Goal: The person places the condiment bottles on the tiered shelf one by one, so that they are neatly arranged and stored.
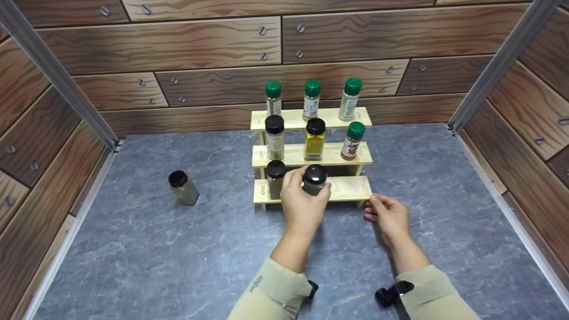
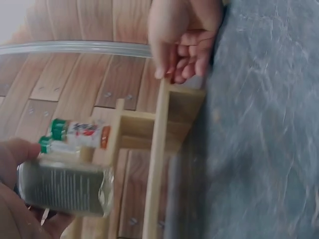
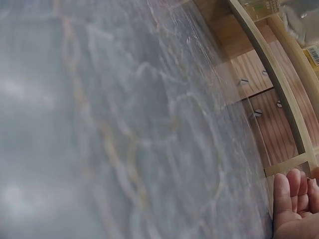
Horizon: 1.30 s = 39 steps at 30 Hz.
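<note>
My left hand (image 1: 304, 202) grips a spice jar (image 1: 315, 178) with a black cap. In the left wrist view the jar (image 2: 65, 188) is grey-green with printed lines, its base apart from the board below it. Under it stands a three-tier wooden spice rack (image 1: 351, 189). At the right end of the lowest tier, my right hand (image 1: 389, 218) pinches the board's corner between thumb and fingers. Another black-capped jar (image 1: 275, 182) stands at the left of that tier, partly behind my left hand.
The middle tier bears a black-capped jar (image 1: 275, 140), a yellow-filled jar (image 1: 314, 142) and a green-capped jar (image 1: 352, 142). Three green-capped jars, one of them the middle jar (image 1: 311, 100), stand on top. A lone black-capped jar (image 1: 184, 189) stands left on the grey tabletop (image 1: 178, 258). Wood-patterned walls enclose it.
</note>
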Motion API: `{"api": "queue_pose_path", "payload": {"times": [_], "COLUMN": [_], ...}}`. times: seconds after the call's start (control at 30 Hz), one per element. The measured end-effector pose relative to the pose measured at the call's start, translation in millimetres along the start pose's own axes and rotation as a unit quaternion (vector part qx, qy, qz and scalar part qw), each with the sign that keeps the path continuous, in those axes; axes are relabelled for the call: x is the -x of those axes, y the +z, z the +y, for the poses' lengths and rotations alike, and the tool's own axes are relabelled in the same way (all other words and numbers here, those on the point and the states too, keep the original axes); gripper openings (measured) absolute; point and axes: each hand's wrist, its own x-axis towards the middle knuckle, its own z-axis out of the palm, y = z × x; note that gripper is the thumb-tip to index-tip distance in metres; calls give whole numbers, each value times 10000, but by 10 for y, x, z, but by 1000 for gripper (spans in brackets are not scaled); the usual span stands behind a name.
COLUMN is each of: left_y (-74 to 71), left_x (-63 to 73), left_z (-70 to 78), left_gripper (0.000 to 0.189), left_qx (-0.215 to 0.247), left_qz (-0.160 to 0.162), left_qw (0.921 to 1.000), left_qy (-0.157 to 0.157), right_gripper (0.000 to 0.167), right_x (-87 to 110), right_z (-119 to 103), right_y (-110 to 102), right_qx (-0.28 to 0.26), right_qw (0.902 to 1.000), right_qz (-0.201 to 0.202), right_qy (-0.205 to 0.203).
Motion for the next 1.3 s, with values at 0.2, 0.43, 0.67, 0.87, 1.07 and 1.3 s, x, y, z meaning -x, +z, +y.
{"api": "queue_pose_path", "payload": {"times": [0.2,0.43,0.67,0.87,1.07,1.3], "left_y": [180,334,401,423,357,-31], "left_x": [-18,-20,-36,-23,40,107], "left_z": [-109,-205,-229,-254,-229,-52], "left_gripper": [47,49,61,64,84,79], "left_qx": [-189,-531,-894,-1037,-1106,-708], "left_qz": [604,642,792,808,498,477], "left_qw": [9980,9965,9927,9912,9926,9906], "left_qy": [47,-84,-166,-123,-59,1071], "right_gripper": [29,28,29,30,28,24], "right_x": [22,25,21,24,27,29], "right_z": [-9,-20,-34,-29,-19,-27], "right_y": [15,-12,-18,-29,-38,-33], "right_qx": [-57,65,88,27,1,-121], "right_qw": [10000,10000,10000,10000,10000,9999], "right_qz": [-43,7,10,24,48,-2], "right_qy": [63,25,29,49,66,45]}}
